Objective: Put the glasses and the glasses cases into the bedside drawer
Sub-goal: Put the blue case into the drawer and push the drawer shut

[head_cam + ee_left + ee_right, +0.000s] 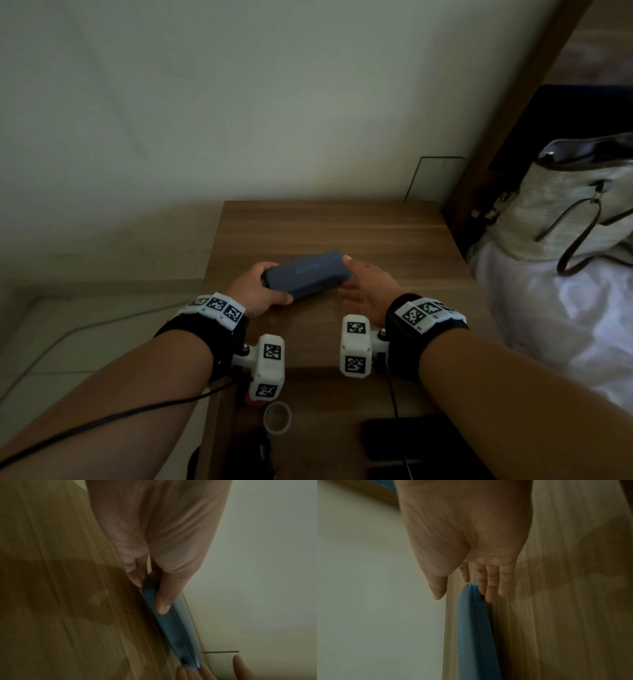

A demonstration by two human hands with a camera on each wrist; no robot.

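Observation:
A dark blue glasses case point(306, 275) is on or just above the wooden bedside table top point(325, 229); contact is not visible. My left hand point(265, 286) grips its left end, thumb along the near side and fingers round the far side. In the left wrist view the thumb of my left hand point(154, 588) presses on the case point(178, 628). My right hand point(356, 277) is at the case's right end. In the right wrist view its straight fingers point(489, 588) touch the end of the case point(471, 635), thumb apart. No glasses are visible.
Below the table's front edge the drawer is open, holding a roll of tape point(277, 417) and a flat black object point(404, 442). A woven handbag point(565, 212) lies on white bedding point(548, 325) at the right. A cable point(68, 339) runs over the floor at the left.

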